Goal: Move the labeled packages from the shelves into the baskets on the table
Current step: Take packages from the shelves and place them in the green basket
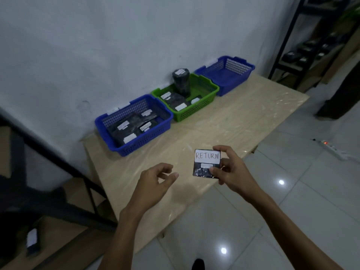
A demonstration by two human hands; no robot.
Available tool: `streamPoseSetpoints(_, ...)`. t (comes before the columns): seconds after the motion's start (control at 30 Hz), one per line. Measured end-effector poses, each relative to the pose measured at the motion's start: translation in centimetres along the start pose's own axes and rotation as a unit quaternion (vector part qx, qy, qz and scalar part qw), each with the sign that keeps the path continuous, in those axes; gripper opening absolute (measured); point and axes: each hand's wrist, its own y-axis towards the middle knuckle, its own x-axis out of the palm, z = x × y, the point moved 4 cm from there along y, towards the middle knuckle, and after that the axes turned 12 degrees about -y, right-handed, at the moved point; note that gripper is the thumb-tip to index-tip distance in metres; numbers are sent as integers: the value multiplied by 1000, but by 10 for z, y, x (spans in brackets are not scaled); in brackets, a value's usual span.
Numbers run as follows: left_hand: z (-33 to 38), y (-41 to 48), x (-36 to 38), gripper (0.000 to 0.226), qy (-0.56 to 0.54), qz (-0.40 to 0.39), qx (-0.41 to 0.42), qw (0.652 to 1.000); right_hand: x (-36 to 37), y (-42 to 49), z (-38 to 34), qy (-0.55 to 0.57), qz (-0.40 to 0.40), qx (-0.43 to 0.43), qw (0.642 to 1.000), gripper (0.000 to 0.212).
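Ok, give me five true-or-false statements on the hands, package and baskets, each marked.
1. The right hand holds a package labelled RETURN. True.
2. The left hand grips a package too. False: it holds nothing.
3. The far blue basket is full. False: no package shows in it.
4. A tall roll stands in the green basket. True.
5. Four baskets sit on the table. False: three.

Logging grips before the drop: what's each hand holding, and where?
Right hand pinches the RETURN-labeled black package by its right edge. Left hand holds nothing.
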Motion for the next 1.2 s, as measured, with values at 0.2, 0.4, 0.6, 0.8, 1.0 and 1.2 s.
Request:
streamPoseSetpoints(0.2,8,88,29,24,8,5,-4,1000,-35,95,17,-14,-13,4,1000,52)
streamPoseSetpoints(0.4,17,173,70,29,26,27,-30,999,-77,192,41,-11,-58,-9,998,53)
streamPoseSetpoints(0.6,32,248,108,27,30,62,-62,996,-122,297,57,-52,-110,-19,992,51)
streamPoseSetpoints(0.8,30,325,127,32,17,78,-83,993,-134,396,70,-62,-149,-13,987,51)
streamPoseSetpoints(1.0,14,410,140,33,22,91,-80,992,-135,483,79,-98,-163,-13,982,50)
streamPoseSetpoints(1.2,1,472,166,32,22,82,-108,991,-134,570,90,-181,-183,-14,966,53)
